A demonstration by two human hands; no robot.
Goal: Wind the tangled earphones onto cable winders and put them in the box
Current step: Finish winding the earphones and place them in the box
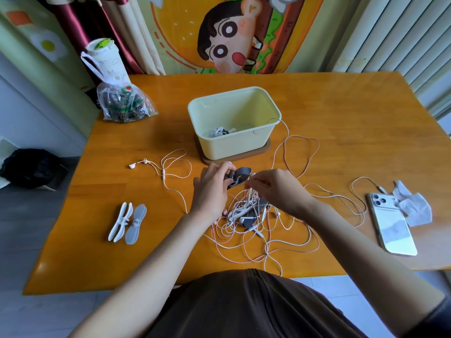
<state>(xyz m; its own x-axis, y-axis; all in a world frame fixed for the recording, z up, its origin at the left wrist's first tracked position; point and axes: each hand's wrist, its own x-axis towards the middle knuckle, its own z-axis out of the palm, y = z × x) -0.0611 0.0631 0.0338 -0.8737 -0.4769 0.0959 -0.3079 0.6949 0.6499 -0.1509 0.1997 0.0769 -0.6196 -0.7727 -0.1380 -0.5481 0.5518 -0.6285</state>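
Head: L hand grips grey winder, long axis slanting far-right; R hand pinches cable.

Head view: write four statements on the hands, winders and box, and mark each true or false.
1. The left hand holds a dark winder. True.
2. The box is empty. False: wound earphones lie inside it.
3. A white winder and a grey winder lie unused on the table. True.
4. The right hand rests flat on the table. False: it pinches a cable above the tangle.
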